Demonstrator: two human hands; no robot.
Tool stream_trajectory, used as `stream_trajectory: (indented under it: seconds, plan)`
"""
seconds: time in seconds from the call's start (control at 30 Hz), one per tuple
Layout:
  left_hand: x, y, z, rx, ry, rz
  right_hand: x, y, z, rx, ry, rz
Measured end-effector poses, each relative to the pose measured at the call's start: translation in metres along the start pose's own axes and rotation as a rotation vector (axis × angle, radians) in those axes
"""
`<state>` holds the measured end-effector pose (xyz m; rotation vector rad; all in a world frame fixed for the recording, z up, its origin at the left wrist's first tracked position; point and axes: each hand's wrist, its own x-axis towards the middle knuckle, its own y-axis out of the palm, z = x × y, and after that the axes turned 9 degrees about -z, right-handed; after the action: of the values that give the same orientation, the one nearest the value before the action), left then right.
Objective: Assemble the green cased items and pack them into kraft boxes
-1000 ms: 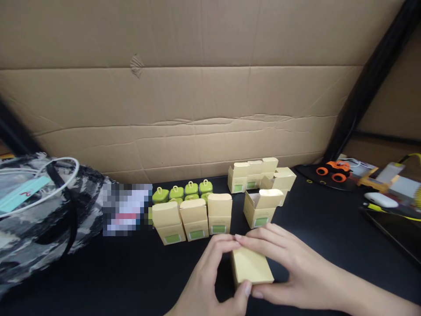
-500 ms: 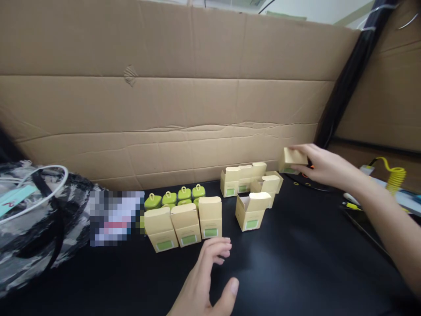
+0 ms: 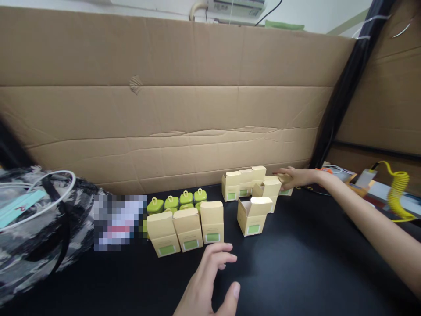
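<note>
My left hand point(image 3: 210, 276) hovers over the black table with fingers apart and nothing in it, just below a row of three open cream boxes point(image 3: 187, 235). Behind that row stand several green cases point(image 3: 171, 202) with loops on top. Right of centre is another open box point(image 3: 251, 219), its flap up. Farther back are several more cream boxes point(image 3: 233, 186) against the cardboard. My right hand point(image 3: 291, 177) reaches to the back right, its fingers round a cream box point(image 3: 285, 191) that rests low beside the others and is partly hidden.
A tall cardboard wall point(image 3: 197, 105) closes off the back of the black table point(image 3: 289, 267). On the left lies a camouflage-patterned bag point(image 3: 19, 245) with a white cable. A yellow coiled cord point(image 3: 397, 191) is at the right, beside a black post point(image 3: 348, 87).
My right hand has lowered the cream box from above the table to beside the back boxes. My left hand stays open in nearly the same place. The view has tilted up slightly.
</note>
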<state>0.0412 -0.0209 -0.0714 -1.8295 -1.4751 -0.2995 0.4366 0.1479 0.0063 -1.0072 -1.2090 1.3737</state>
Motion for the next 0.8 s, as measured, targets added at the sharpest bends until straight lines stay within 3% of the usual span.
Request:
stream_trajectory:
  seconds: [0.23,0.33,0.43,0.53,0.6,0.73,0.8]
  plan:
    - [-0.001,-0.001,0.001,0.008,0.029,0.025,0.003,0.000,0.006,0.010,-0.021,-0.013]
    - [0.000,-0.003,0.001,0.039,0.043,0.055,-0.001,0.002,0.010,0.007,-0.038,-0.092]
    - [0.001,-0.005,0.000,0.063,0.052,0.078,-0.008,-0.008,0.025,-0.008,-0.046,-0.259]
    - [0.003,-0.005,0.000,0.098,0.069,0.102,-0.020,-0.028,0.066,-0.006,-0.116,-0.496]
    - [0.004,-0.006,-0.002,0.133,0.090,0.116,-0.031,-0.037,0.108,0.019,-0.245,-0.569]
    - [0.006,-0.006,-0.004,0.146,0.176,0.003,-0.059,-0.023,0.198,0.060,-0.569,-0.442]
    - [0.004,-0.005,-0.005,0.129,0.283,-0.117,-0.072,-0.004,0.228,0.073,-0.620,-0.457]
